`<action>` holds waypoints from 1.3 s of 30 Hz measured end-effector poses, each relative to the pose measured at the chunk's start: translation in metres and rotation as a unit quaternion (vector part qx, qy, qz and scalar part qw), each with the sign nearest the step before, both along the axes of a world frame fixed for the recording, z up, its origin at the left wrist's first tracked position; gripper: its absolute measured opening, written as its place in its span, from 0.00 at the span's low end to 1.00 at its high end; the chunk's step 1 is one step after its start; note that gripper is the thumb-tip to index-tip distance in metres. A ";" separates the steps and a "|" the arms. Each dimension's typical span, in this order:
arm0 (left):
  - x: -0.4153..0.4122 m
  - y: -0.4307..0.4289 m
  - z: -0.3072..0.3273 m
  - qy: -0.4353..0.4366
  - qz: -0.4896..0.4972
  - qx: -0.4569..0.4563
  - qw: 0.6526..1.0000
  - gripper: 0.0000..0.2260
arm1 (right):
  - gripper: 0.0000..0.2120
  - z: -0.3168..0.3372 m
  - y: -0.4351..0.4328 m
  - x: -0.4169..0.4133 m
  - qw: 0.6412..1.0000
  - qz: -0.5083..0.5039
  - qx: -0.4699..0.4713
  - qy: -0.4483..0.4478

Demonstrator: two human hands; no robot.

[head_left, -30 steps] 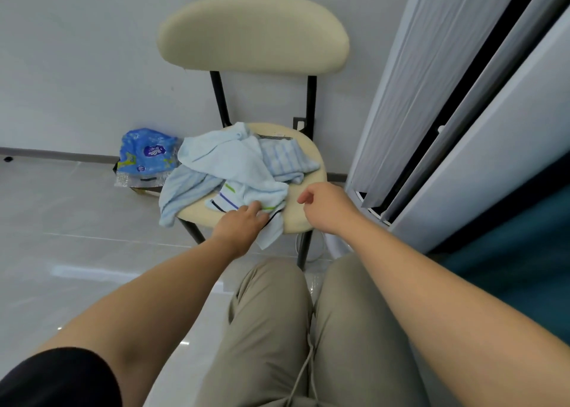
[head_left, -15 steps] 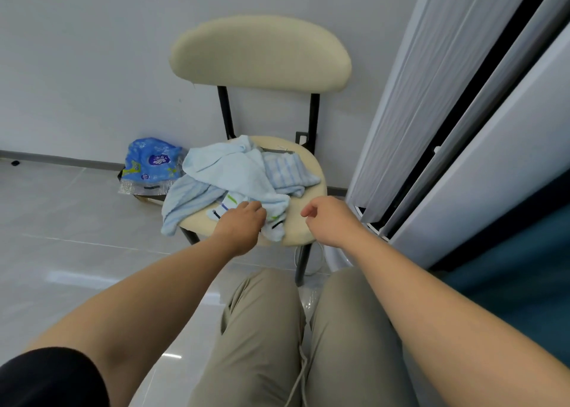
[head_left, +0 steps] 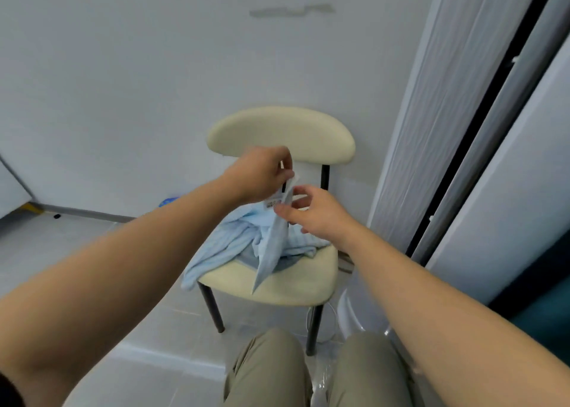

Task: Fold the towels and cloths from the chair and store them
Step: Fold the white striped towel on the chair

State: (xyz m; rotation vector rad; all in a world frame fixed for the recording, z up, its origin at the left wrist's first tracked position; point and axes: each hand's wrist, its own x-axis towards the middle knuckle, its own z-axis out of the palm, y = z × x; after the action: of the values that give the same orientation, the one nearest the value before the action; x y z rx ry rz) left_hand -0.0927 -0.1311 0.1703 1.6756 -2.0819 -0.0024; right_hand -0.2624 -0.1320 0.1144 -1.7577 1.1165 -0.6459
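Aloft, left hand (head_left: 259,175) and right hand (head_left: 317,215) pinching pale cloth (head_left: 271,252), cloth pile (head_left: 228,243) on chair (head_left: 277,135) behind

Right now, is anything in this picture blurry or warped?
Head view: the left hand, right hand and cloth are smeared by motion; the wide lens slants the door panels; light is soft and even, no glare on the chair.

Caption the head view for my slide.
Above the chair, the left hand pinches a pale blue cloth hanging over the pile of towels; the right hand is at its edge.
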 end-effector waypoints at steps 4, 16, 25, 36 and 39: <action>0.005 -0.005 0.040 -0.024 0.002 -0.004 1.000 0.06 | 0.12 0.031 0.004 0.006 0.998 -0.021 -0.050 -0.038; 0.019 -0.009 0.042 -0.062 0.077 0.058 0.993 0.10 | 0.17 0.107 -0.024 -0.005 0.976 -0.144 -0.163 -0.032; 0.027 -0.011 0.042 0.299 0.140 -0.005 0.944 0.07 | 0.11 0.134 -0.032 -0.010 0.958 -0.191 -0.187 -0.101; -0.006 0.006 0.102 0.248 -0.001 -0.093 0.964 0.08 | 0.17 0.107 -0.011 -0.004 0.998 0.028 -0.064 -0.004; -0.004 0.004 0.098 0.221 0.000 -0.084 0.972 0.09 | 0.10 0.110 -0.014 -0.001 0.995 -0.030 -0.060 -0.075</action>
State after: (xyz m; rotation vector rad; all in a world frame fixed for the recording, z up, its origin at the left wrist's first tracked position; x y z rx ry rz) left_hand -0.0965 -0.1271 0.2681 1.4206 -1.6986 -0.1783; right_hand -0.2629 -0.1461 0.2243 -1.7510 1.0488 -0.8832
